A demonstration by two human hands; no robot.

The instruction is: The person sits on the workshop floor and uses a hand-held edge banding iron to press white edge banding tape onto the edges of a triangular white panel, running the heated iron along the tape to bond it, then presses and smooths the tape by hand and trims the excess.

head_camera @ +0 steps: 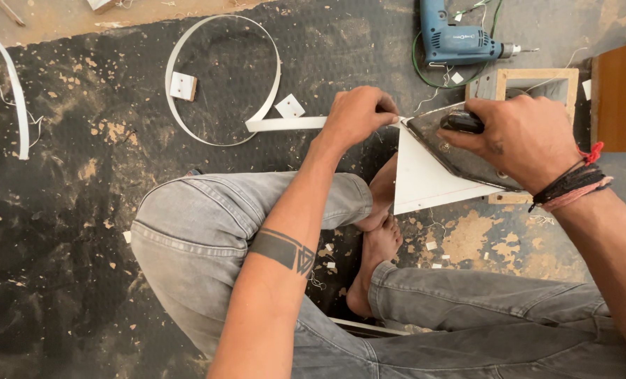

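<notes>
Head view: blue drill lies beyond both hands (floor littered).

Dusty dark floor mat, white edging strip loop, blue drill, wood chips

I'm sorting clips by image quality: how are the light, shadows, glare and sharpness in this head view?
Head view: soft, even light, with only faint shadows under the left hand and right hand; slight sheen on the tool's metal plate, while the white panel is bright but keeps its edges; hands, blue drill and white edge strip are sharp, with no motion blur; mild wide-angle stretch toward the corners.
</notes>
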